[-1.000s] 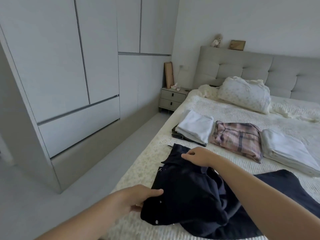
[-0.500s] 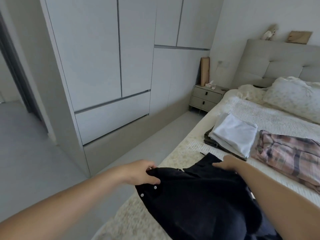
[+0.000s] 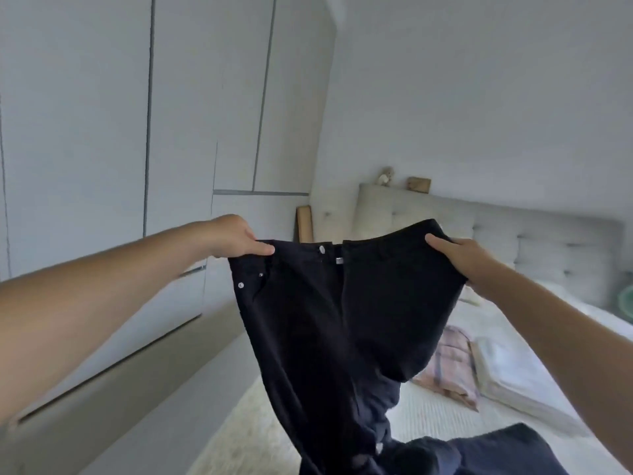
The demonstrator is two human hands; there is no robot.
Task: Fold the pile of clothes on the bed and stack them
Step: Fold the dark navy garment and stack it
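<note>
Two hands hold a pair of black trousers (image 3: 329, 320) up in the air by the waistband, above the near edge of the bed (image 3: 428, 416). The left hand (image 3: 236, 240) pinches the left end of the waistband, thumb on the front of the cloth. The right hand (image 3: 459, 253) grips the right end, thumb laid over the band. A metal button sits at the middle of the waistband, and the legs hang down, their lower part bunched on the bed beside another dark garment (image 3: 507, 450). Further up the bed lie a folded plaid piece (image 3: 452, 365) and, just beside it, a folded white piece (image 3: 513, 378). White wardrobe doors (image 3: 102, 132) fill the left side.
</note>
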